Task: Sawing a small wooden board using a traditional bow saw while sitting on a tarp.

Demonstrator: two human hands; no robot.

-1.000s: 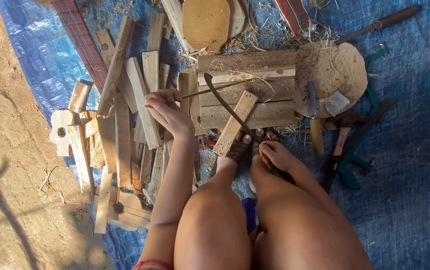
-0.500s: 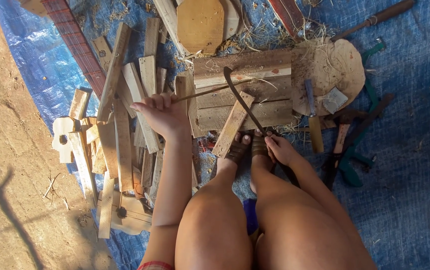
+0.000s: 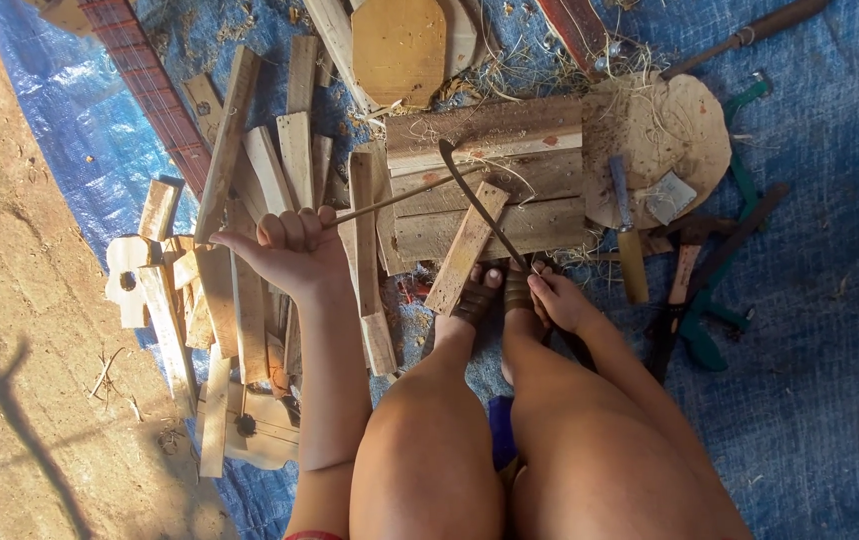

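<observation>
Both hands grip: left hand the thin stick, right hand the curved blade.

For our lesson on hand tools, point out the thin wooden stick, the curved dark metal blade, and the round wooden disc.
thin wooden stick (image 3: pixel 399 198), head view, mid-length of the shaft.
curved dark metal blade (image 3: pixel 471 195), head view, middle of the blade.
round wooden disc (image 3: pixel 664 135), head view, bare upper face.

One head-worn view looks steeply down, close above knees and wood-strewn tarp.
</observation>
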